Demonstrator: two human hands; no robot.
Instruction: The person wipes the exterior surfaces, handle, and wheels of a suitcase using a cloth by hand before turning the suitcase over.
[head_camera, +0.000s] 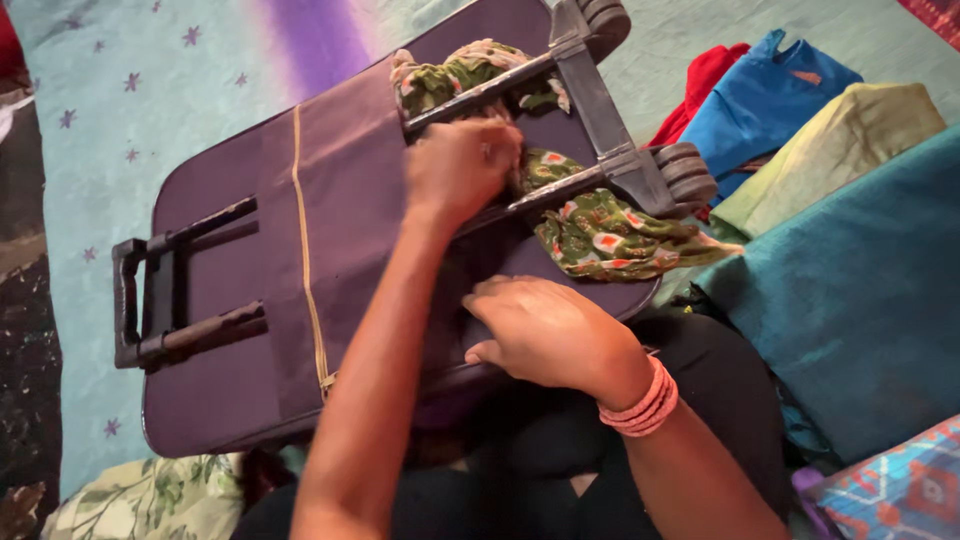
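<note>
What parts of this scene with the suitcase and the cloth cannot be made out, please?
Head view:
- Left hand fingertips: buried in the green patterned cloth, so the grip is unclear.
- Right hand palm side: pressed against the purple suitcase.
- Suitcase's near edge: covered by both forearms.
- Folded blue garment: partly under neighbouring cloths.

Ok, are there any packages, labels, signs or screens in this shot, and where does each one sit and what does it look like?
None show: no package, label, sign or screen.
Suitcase: centre, lying flat, dark purple, black handle and wheels.
Green patterned cloth: tucked under the suitcase's rails, under the left hand.
Right hand: rests on the suitcase's near edge.
Folded clothes: right side, red, blue, yellow-green, teal.
</note>
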